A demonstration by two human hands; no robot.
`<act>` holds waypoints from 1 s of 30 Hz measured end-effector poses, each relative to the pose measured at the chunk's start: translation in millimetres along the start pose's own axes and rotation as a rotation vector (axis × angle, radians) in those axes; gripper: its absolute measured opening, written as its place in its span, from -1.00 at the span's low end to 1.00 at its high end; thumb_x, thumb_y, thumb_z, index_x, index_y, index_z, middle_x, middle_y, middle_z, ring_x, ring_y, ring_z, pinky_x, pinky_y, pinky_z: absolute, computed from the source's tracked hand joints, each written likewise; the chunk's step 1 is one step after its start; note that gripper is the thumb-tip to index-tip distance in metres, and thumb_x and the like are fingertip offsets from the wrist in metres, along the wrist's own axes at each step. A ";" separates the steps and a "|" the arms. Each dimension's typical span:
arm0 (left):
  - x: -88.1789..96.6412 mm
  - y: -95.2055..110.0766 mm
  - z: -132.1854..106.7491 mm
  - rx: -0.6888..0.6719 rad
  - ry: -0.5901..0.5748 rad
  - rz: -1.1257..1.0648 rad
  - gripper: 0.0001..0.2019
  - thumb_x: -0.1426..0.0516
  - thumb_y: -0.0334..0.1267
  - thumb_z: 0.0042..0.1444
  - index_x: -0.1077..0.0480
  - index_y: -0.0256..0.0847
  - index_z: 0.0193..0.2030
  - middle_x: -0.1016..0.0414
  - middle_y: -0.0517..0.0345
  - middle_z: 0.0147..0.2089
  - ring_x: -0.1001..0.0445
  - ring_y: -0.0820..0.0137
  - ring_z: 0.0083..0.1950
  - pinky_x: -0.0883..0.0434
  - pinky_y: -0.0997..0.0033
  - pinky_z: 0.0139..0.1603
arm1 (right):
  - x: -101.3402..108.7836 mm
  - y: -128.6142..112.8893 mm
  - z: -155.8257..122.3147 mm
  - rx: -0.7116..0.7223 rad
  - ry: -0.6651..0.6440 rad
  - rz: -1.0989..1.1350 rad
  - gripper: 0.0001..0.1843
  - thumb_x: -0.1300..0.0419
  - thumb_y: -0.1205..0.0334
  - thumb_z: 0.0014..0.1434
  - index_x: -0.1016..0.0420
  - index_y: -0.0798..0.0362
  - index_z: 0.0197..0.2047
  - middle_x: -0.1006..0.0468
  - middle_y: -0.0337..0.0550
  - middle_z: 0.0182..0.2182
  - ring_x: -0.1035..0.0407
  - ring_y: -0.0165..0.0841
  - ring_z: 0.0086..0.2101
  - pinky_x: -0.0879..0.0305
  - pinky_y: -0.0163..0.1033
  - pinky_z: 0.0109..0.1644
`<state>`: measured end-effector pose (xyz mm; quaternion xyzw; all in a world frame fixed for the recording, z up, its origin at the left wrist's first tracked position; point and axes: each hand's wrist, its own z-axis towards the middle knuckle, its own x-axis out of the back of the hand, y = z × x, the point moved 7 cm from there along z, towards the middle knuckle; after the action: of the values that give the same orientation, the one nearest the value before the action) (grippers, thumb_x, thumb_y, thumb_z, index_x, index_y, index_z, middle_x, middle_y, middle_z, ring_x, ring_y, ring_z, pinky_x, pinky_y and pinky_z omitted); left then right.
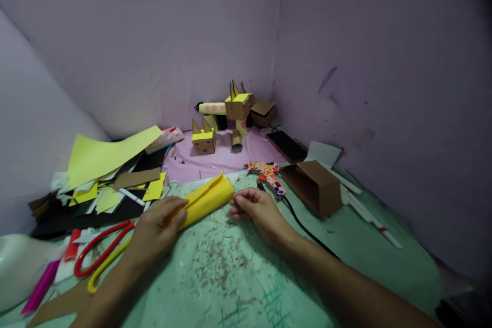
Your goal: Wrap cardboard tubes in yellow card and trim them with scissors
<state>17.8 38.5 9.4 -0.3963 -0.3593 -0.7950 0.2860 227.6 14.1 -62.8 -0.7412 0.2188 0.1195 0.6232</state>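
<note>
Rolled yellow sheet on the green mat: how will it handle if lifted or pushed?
Probably light and crushable: the rolled yellow sheet is a loose, hollow tube. Likely to spring open if released; a free edge sticks up and the left hand pins it. Pushed sideways on the flat green mat, it may roll.

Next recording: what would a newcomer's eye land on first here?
The bright yellow paper roll at the centre of the green mat draws the eye, with the left hand gripping one end and the right hand by the other. Behind, in the wall corner, stand yellow-and-cardboard animal figures; a heap of paper scraps sprawls to the left.
</note>
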 end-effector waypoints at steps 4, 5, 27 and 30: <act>-7.9 6.5 -6.1 -0.026 0.023 0.071 -0.75 -0.09 -0.24 0.13 -0.46 -0.18 -0.07 -0.55 -0.05 -0.11 -0.52 0.14 -0.09 -0.47 0.12 -0.06 | 9.8 -10.2 7.5 0.127 0.084 -0.150 -0.77 -0.36 0.21 -0.15 -0.44 0.06 -0.41 -0.50 -0.23 -0.47 -0.42 -0.41 -0.50 -0.41 -0.23 -0.33; -8.1 10.6 -7.6 -0.041 0.042 0.094 -0.72 -0.08 -0.28 0.12 -0.45 -0.22 -0.04 -0.54 -0.09 -0.10 -0.50 0.12 -0.08 -0.46 0.07 -0.05 | 13.3 -13.5 9.0 0.164 0.110 -0.194 -0.78 -0.34 0.24 -0.15 -0.44 0.06 -0.38 -0.50 -0.23 -0.44 -0.42 -0.40 -0.46 -0.40 -0.22 -0.29; 36.5 -19.6 -28.4 0.420 0.517 -0.279 -0.67 -0.19 -0.19 0.06 -0.36 -0.15 -0.02 -0.37 0.00 0.00 -0.30 0.10 0.10 -0.21 0.09 0.19 | -7.5 -37.6 13.0 0.258 -0.055 -0.475 -0.81 -0.29 0.11 -0.16 -0.44 0.05 -0.53 -0.48 -0.27 -0.62 -0.31 -0.41 -0.59 -0.25 -0.32 -0.51; 27.4 -40.7 -37.9 0.776 0.603 -0.834 -0.57 -0.29 -0.19 -0.13 -0.31 -0.08 -0.08 -0.32 0.16 -0.08 -0.33 0.20 0.01 -0.30 0.18 0.09 | 1.9 -53.3 -16.8 0.540 0.021 -0.456 -0.87 -0.30 0.23 -0.08 -0.42 0.01 -0.55 -0.54 -0.23 -0.49 -0.42 -0.35 -0.42 -0.36 -0.27 -0.31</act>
<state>-42.7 27.1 2.1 0.1500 -0.6485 -0.7281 0.1638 252.9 4.1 -13.8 -0.5806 0.0781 -0.0925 0.8052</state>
